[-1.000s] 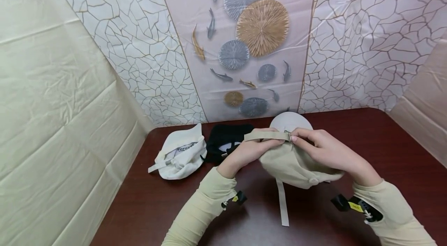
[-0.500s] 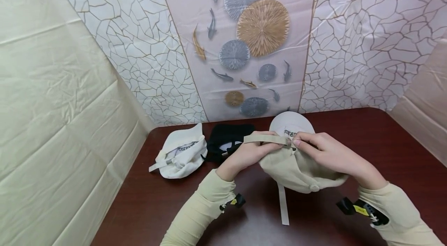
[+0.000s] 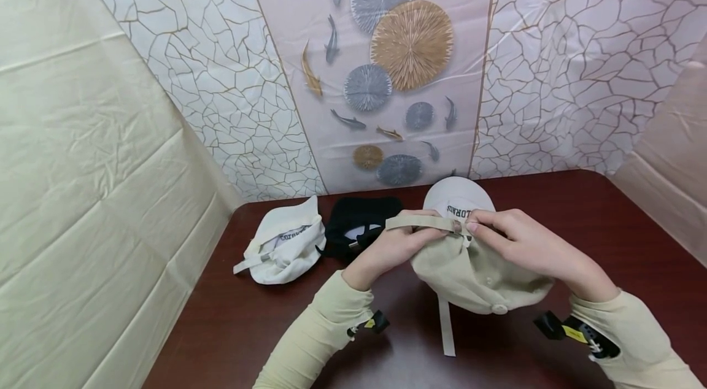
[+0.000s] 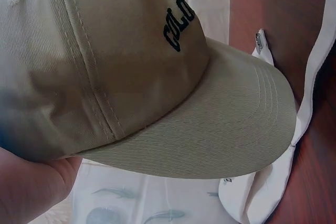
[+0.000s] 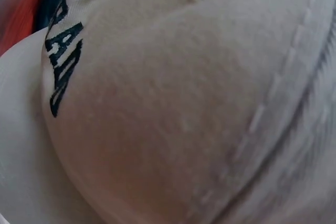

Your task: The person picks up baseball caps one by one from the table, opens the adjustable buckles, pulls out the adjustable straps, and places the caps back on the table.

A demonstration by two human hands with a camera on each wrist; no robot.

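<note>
Both hands hold a beige baseball cap (image 3: 469, 272) in the air, its crown hanging toward the person in the head view. My left hand (image 3: 394, 249) pinches the cap's back strap (image 3: 420, 222) just left of the small buckle (image 3: 457, 227); the strap's loose end extends left over the fingers. On the buckle's right side, my right hand (image 3: 521, 245) pinches the strap between thumb and forefinger. The left wrist view shows the beige brim (image 4: 226, 124) and dark lettering (image 4: 177, 24). Beige cloth and dark letters (image 5: 65, 56) fill the right wrist view.
On the dark red table (image 3: 221, 340) behind the held cap lies a white cap (image 3: 458, 192) with dark letters. A narrow white strap (image 3: 446, 327) shows below. To the left lie a black cap (image 3: 345, 217) and another white cap (image 3: 293, 217). A patterned cloth (image 3: 411, 131) hangs behind.
My right hand has shifted slightly right and down, and the beige crown has dropped a little. More lettering on the white cap behind now shows. My left hand has barely moved.
</note>
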